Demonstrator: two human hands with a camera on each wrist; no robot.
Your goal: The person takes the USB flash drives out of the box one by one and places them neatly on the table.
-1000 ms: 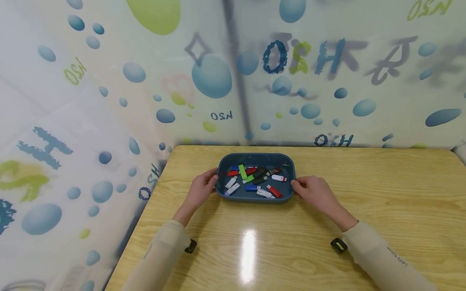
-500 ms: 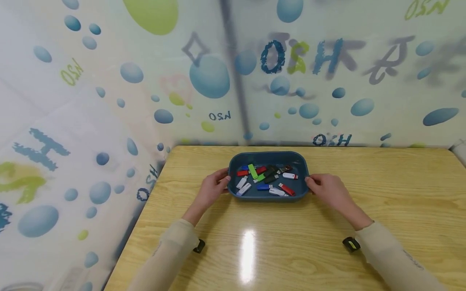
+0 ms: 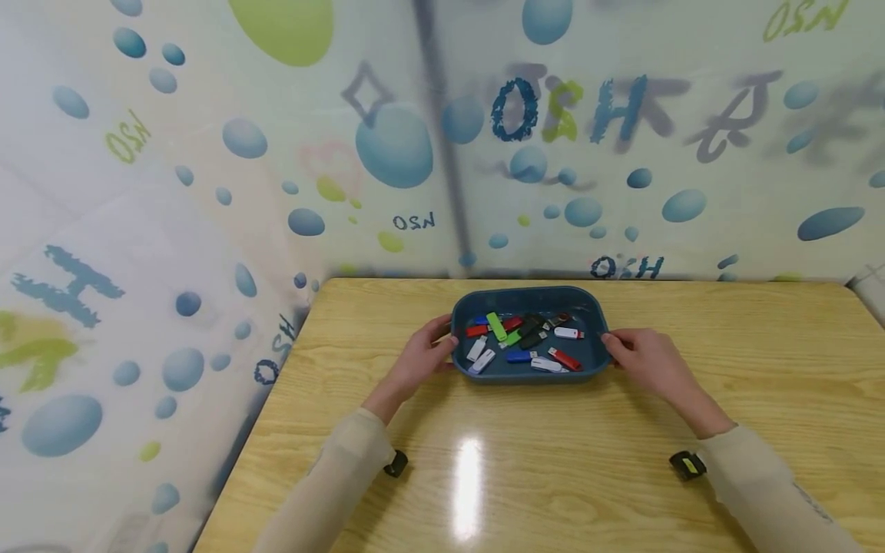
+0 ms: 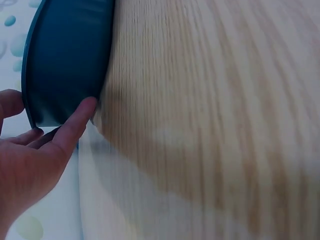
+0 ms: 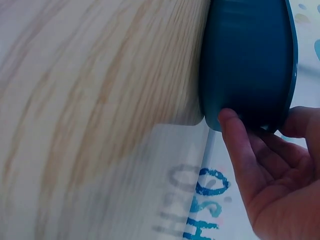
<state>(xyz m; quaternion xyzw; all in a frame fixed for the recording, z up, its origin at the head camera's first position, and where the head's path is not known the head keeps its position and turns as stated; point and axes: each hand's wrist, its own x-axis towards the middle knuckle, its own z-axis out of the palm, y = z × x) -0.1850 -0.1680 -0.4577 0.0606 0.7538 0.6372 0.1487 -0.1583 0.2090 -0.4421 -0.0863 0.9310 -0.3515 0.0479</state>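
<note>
Wooden table [image 3: 622,476], pale grain, with a printed bubble-pattern curtain [image 3: 207,153] behind and to the left. I see the blue tray [image 3: 531,296] toward the far edge, now further right than a second ago, when it sat left of the table's centre line. My left hand [image 3: 422,359] grips its left end, thumb over the rim and fingers against the outer wall; my right hand [image 3: 639,357] holds the right end the same way. Both hands have travelled right with it. Inside lie loose USB sticks: green [image 3: 496,326], red [image 3: 565,359], blue [image 3: 517,356], white [image 3: 567,332], black [image 3: 531,329], arrangement unchanged.
</note>
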